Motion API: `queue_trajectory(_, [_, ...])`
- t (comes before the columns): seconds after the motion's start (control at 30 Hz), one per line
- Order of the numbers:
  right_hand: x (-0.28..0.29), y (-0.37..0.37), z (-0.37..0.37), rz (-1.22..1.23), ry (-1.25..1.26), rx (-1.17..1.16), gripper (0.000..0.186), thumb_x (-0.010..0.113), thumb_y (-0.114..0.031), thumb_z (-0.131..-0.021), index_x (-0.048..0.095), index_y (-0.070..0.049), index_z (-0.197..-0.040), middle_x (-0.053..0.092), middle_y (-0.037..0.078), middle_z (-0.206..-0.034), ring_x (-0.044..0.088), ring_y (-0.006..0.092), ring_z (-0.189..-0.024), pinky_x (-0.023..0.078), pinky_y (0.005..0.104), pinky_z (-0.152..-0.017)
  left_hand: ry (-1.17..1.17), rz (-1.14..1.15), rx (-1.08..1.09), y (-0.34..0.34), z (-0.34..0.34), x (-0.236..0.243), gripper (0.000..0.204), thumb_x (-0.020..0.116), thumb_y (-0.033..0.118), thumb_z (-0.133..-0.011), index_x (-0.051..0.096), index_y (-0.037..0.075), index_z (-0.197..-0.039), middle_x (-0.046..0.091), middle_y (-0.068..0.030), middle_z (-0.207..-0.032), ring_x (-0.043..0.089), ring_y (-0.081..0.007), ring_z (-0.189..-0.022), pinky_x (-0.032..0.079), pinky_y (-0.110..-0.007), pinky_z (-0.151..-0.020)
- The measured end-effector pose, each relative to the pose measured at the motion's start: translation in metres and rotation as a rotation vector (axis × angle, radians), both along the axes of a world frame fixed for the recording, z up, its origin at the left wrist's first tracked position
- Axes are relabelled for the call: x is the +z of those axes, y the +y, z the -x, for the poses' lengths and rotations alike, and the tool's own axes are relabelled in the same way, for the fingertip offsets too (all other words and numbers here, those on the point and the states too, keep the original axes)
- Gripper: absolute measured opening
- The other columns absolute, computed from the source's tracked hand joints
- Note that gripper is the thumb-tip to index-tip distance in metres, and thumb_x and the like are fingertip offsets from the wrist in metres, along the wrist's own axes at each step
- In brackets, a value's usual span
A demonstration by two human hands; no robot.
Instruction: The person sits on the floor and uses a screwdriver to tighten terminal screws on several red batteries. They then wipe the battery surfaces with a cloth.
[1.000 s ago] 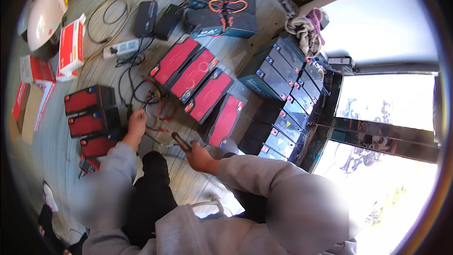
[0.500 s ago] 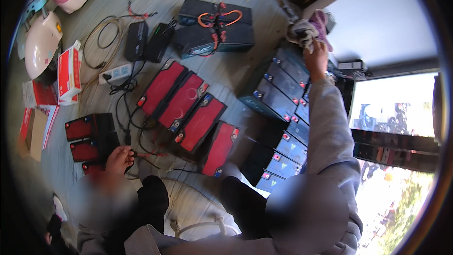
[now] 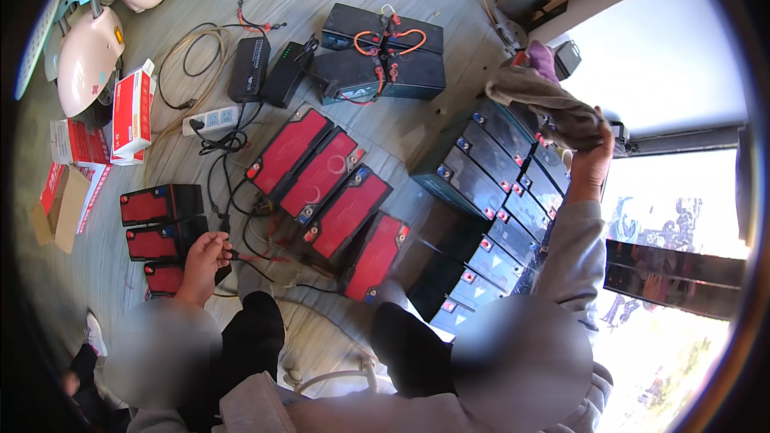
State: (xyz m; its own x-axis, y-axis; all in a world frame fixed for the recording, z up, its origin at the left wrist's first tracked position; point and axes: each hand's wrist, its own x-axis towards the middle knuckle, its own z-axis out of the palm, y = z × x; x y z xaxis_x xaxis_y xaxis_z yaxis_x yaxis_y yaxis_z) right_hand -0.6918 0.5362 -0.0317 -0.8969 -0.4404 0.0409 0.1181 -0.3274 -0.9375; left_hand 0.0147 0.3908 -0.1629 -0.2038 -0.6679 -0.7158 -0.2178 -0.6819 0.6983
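My right hand [image 3: 592, 162], arm stretched out to the right, grips one end of a dirty grey-brown rag [image 3: 571, 112]. The rag hangs over the far corner of a block of dark batteries [image 3: 489, 152], with a purple cloth [image 3: 544, 62] behind it. On the left, my left hand [image 3: 207, 258] is closed in a pinch on a black cable [image 3: 232, 255] that carries thin red leads. Just left of that hand stand small red-topped batteries [image 3: 151, 242]. Larger red-topped batteries [image 3: 343, 212] stand in a slanted row between my hands.
Two dark batteries joined by orange wires [image 3: 391, 52] stand farther off. Near them lie black charger boxes [image 3: 250, 70] and a white power strip [image 3: 212, 122] with tangled cables. Red-and-white cartons [image 3: 131, 116] and a pale scooter part [image 3: 87, 64] are at the left.
My right hand has moved right and nearer, drawing the bunched rag out so it spreads. The left hand stays in nearly the same place, still on the cable.
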Motion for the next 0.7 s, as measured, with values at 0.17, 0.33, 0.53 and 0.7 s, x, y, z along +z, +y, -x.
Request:
queue_trajectory(0.17, [0.067, 0.025, -0.035, 0.180, -0.017, 0.232, 0.058, 0.047, -0.042, -0.098, 0.053, 0.003, -0.133, 0.055, 0.023, -0.134, 0.051, 0.0355, -0.128, 0.037, 0.0499, -0.111, 0.003, 0.128, 0.031, -0.002, 0.015, 0.017, 0.020, 0.056, 0.022, -0.101, 0.064, 0.007, -0.112, 0.064, 0.0005, -0.089, 0.059, -0.0078, -0.075, 0.048, -0.022, -0.066])
queue_trajectory(0.33, [0.056, 0.055, -0.127, -0.097, 0.258, 0.398, 0.051, 0.072, -0.029, -0.086, 0.057, -0.003, -0.127, 0.064, 0.009, -0.109, 0.063, 0.0194, -0.093, 0.051, 0.0359, -0.087, 0.102, 0.147, -0.066, -0.004, 0.044, 0.047, 0.022, 0.053, 0.022, -0.103, 0.062, 0.007, -0.116, 0.064, -0.0016, -0.094, 0.058, -0.0087, -0.081, 0.048, -0.024, -0.072])
queue_trajectory(0.53, [-0.068, 0.076, -0.284, -0.778, 0.393, 0.475, 0.023, 0.073, -0.007, -0.081, 0.070, -0.004, -0.104, 0.068, 0.011, -0.094, 0.066, 0.0232, -0.086, 0.052, 0.0338, -0.076, -0.014, 0.403, -0.634, 0.012, 0.108, 0.084, 0.027, 0.057, 0.022, -0.098, 0.063, 0.003, -0.116, 0.065, -0.0028, -0.093, 0.059, -0.0108, -0.083, 0.048, -0.025, -0.076])
queue_trajectory(0.7, [-0.134, 0.101, -0.337, -1.024, 0.918, 0.409, 0.028, 0.062, -0.003, -0.079, 0.064, -0.005, -0.106, 0.055, 0.022, -0.115, 0.061, 0.0428, -0.096, 0.053, 0.0476, -0.081, -0.321, 0.811, -1.555, 0.063, 0.160, 0.088, 0.046, 0.069, 0.021, -0.086, 0.057, 0.003, -0.127, 0.060, -0.0121, -0.123, 0.060, -0.0292, -0.110, 0.051, -0.040, -0.089])
